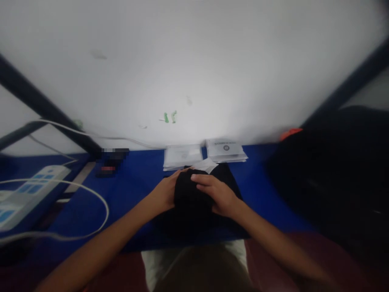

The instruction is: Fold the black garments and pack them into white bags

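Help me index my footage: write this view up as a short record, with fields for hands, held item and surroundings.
Left hand: holds left side of black cloth
Left hand point
Right hand: fingers over the cloth's top
Held item: black cloth, bunched; details too dark to tell
Surface: blue tabletop
Beyond hands: two stacks of white packets, side by side
Far left: power strip, white cable
Behind: pale wall

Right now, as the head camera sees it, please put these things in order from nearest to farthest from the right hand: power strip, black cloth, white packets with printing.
1. The black cloth, touching the right hand.
2. The printed white packets, beyond that hand, by the wall.
3. The power strip, at the far left.
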`<state>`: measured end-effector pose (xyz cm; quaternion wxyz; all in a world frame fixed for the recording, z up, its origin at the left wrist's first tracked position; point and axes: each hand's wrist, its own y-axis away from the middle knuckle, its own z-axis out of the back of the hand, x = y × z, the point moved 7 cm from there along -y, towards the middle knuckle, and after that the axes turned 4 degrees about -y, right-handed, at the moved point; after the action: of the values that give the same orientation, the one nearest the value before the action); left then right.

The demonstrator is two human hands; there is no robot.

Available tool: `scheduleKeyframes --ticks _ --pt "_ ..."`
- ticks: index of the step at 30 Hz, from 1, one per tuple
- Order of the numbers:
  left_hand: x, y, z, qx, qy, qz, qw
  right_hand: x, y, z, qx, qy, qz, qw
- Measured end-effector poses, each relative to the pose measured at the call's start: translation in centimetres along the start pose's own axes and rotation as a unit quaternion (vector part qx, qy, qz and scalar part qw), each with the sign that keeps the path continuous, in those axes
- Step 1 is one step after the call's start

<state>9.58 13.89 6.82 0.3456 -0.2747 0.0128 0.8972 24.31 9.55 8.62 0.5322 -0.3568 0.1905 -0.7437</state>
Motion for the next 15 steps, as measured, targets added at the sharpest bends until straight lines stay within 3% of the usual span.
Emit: scheduleKeyframes --ticks 6,10,12,15 --pt "0.7 1.1 -0.1 -0.036 0.011 -0.012 0.999 -0.4 1.2 -0.3 0.052 0.082 -0.064 0.993" --pt "-0.7 1.1 0.0 -0.056 -0.019 -0.025 0.998 -0.8 1.8 -1.2 0.116 0.137 -0.100 0.979" --pt "-1.9 1.1 -0.4 -0.053 -0.035 -0.029 0.998 -1.1 1.9 -1.3 0.109 0.146 -0.123 0.976" --pt "-3.6 1.3 -0.9 -0.055 -0.051 -0.024 0.997 -1.3 2.3 -0.7 0.024 0.117 -0.153 0.981"
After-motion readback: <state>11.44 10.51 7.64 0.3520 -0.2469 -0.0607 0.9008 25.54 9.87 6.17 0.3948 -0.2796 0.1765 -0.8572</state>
